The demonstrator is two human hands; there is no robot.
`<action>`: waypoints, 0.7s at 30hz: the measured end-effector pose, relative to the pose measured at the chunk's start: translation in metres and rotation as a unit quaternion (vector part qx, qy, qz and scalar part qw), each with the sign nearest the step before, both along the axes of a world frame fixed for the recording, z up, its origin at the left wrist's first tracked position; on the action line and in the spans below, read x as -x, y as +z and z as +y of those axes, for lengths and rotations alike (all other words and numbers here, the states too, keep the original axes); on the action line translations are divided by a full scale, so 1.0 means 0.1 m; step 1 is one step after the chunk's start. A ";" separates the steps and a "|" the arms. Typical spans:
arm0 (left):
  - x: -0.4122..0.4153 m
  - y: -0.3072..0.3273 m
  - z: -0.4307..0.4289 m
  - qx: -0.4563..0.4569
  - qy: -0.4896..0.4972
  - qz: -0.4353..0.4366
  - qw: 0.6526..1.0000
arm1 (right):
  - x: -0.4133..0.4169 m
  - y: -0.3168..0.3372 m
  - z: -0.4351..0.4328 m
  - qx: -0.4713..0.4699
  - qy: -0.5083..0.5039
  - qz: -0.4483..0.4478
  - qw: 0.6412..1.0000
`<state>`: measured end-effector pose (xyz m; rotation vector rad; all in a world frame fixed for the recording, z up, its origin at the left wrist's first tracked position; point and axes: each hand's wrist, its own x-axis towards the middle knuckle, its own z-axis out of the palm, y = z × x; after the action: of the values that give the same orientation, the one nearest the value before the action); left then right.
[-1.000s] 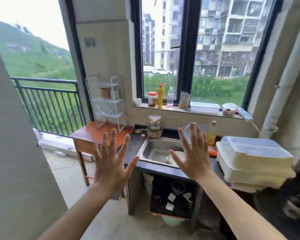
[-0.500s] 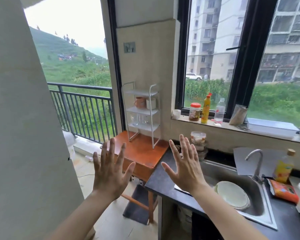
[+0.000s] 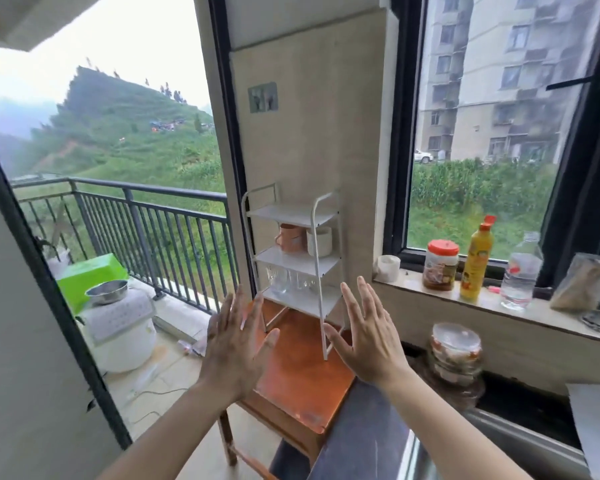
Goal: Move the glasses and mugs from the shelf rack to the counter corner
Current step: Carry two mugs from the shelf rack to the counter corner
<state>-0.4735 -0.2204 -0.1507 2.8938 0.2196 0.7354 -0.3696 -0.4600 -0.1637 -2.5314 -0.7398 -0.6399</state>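
Observation:
A white three-tier shelf rack (image 3: 321, 268) stands on a small orange-brown wooden table (image 3: 302, 375) against the wall. Its middle shelf holds an orange mug (image 3: 289, 238) and a white mug (image 3: 319, 241) side by side. Clear glasses (image 3: 290, 281) stand on the lowest shelf. My left hand (image 3: 236, 348) and my right hand (image 3: 368, 337) are both raised in front of the rack, palms forward, fingers spread, holding nothing and touching nothing. The dark counter (image 3: 364, 438) begins just right of the table, under my right forearm.
On the window sill stand a small white cup (image 3: 388, 268), a red-lidded jar (image 3: 441, 265), a yellow bottle (image 3: 477, 259) and a water bottle (image 3: 520, 271). A stack of lidded containers (image 3: 456, 355) sits on the counter's back corner. A railed balcony lies left, with a white appliance (image 3: 118, 327).
The view has swung left and moved closer to the rack, which now looks larger and central. Both hands stay raised and open; the sink has left the view.

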 end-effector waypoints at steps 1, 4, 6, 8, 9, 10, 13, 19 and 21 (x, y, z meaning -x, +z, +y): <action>-0.13 -0.01 0.10 0.010 0.000 -0.002 1.000 | -0.13 0.00 0.11 -0.004 0.004 0.007 1.000; -0.53 -0.04 0.37 0.047 0.004 -0.005 0.999 | -0.50 -0.04 0.46 -0.011 0.021 0.022 0.999; -0.83 -0.05 0.57 0.079 0.004 -0.007 0.997 | -0.73 -0.08 0.70 -0.001 0.027 0.033 0.999; -1.17 -0.06 0.79 0.110 -0.004 -0.009 0.994 | -0.95 -0.10 0.93 0.004 0.021 0.043 0.999; -1.36 -0.08 0.90 0.119 -0.012 -0.011 0.993 | -1.06 -0.11 1.05 0.002 0.017 0.047 0.999; -1.56 -0.10 1.02 0.122 -0.023 -0.015 0.992 | -1.18 -0.11 1.16 0.001 0.013 0.053 0.999; -2.21 -0.20 1.39 0.147 -0.064 -0.020 0.987 | -1.57 -0.13 1.51 0.007 0.005 0.068 0.998; -3.46 -0.28 1.98 0.239 -0.120 0.026 0.963 | -2.34 -0.12 2.25 -0.125 -0.042 0.206 0.970; -3.83 -0.27 2.08 0.278 -0.139 0.035 0.950 | -2.57 -0.08 2.45 -0.237 -0.093 0.268 0.929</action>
<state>-0.0906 -0.0123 -0.1776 2.3452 0.0153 0.4329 -0.1121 -0.2147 -0.1722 -2.1704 -0.1259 -0.1298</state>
